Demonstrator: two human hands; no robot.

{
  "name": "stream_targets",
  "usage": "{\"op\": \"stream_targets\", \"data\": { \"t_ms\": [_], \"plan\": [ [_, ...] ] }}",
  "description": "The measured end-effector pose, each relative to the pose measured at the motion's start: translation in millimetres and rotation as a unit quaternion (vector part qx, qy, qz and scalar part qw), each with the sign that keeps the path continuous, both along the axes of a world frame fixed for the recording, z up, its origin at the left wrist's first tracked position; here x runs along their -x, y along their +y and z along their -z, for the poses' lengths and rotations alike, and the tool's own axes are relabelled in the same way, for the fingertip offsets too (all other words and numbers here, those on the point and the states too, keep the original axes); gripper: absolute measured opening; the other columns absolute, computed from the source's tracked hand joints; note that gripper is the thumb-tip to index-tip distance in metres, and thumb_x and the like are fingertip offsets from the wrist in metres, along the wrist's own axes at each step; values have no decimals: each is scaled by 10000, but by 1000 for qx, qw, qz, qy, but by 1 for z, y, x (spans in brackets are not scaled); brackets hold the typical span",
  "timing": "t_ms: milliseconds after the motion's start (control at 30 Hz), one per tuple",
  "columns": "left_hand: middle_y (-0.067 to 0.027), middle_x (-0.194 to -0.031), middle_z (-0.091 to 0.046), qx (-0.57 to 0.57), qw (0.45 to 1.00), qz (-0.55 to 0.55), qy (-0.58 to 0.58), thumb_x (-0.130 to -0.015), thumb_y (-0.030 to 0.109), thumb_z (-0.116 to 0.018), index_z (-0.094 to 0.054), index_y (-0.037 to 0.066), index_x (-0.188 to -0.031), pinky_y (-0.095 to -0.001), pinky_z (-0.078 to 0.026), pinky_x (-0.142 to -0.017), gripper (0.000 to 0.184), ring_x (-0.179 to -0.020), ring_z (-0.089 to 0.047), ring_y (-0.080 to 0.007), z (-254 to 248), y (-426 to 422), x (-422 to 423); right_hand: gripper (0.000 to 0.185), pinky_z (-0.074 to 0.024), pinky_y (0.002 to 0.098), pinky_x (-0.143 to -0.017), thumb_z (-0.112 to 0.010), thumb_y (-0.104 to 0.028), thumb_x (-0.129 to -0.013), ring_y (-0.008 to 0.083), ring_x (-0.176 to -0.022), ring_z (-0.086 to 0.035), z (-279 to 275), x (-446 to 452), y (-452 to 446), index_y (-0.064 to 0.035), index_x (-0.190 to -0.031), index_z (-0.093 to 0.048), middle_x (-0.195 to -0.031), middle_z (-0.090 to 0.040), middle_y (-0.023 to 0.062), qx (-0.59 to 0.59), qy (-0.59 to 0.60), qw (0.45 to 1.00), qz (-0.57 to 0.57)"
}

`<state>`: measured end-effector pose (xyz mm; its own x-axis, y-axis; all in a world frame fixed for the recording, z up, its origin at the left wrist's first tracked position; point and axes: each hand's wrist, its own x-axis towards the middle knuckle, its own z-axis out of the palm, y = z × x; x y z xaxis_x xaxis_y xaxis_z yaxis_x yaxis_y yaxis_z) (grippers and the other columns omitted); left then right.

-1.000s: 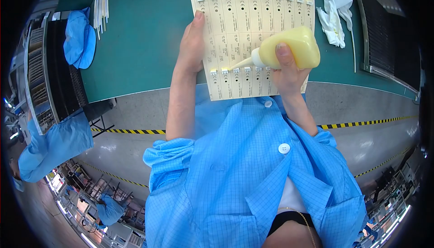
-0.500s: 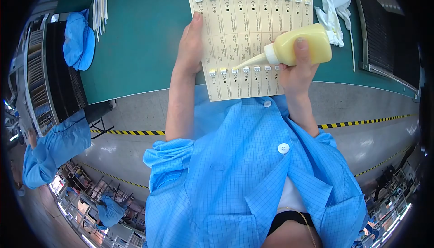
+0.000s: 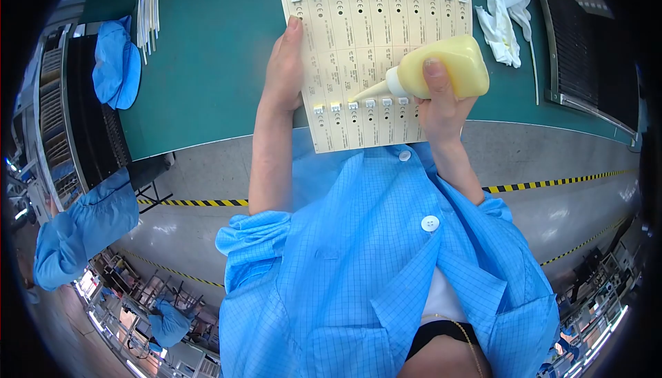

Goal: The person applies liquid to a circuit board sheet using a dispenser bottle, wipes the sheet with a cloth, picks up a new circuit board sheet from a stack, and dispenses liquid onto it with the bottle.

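Note:
My left hand (image 3: 284, 71) is closed on the left edge of a cream-coloured circuit board panel (image 3: 345, 37), thumb on its face and the other fingers hidden behind. Printed strips with rows of small white connectors cover the panel. In my right hand (image 3: 445, 110) is a squeeze bottle (image 3: 463, 61) with pale yellow contents, tilted with its long nozzle pointing left and down. The nozzle tip is at the third white connector (image 3: 353, 105) from the left in the lower row; whether it touches cannot be made out. Yellow shows on the connectors left of it.
The panel is over the front of a green table (image 3: 200, 68). White cloth gloves (image 3: 502, 16) lie right, beside a black rack (image 3: 593, 54). A blue cap (image 3: 117, 61) and thin white strips (image 3: 147, 13) are left. A person in blue (image 3: 89, 226) is at far left.
The bottle has shifted a little left, its nozzle tip staying by the same connector. In view, the panel and my left hand sit slightly further left. Both grips are unchanged.

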<state>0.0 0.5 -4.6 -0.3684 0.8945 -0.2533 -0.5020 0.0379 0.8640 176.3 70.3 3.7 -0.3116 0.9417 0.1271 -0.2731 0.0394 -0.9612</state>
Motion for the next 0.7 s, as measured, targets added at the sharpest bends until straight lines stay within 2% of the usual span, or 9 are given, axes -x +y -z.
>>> {"op": "stream_targets", "data": {
  "t_ms": [300,700],
  "plan": [
    [-181,-1094,-524,13,1000,0,11,-915,410,-298,-383,-66,-1184,-293,-505,-742,553,-936,-581,-211,1,0,0,185,-425,203,-513,-686,-164,-738,67,-583,-536,-4,1,-2,-8,-760,-589,-668,-584,12,37,19,999,-9],
    [-170,-1105,-521,19,1000,-3,16,-910,422,-305,-386,-60,-1185,-297,-495,-752,561,-944,-574,-206,-1,-1,-1,177,-443,214,-548,-689,-150,-732,75,-617,-555,-4,1,-2,-4,-768,-597,-698,-602,24,-1,33,999,9]
  ]
}}
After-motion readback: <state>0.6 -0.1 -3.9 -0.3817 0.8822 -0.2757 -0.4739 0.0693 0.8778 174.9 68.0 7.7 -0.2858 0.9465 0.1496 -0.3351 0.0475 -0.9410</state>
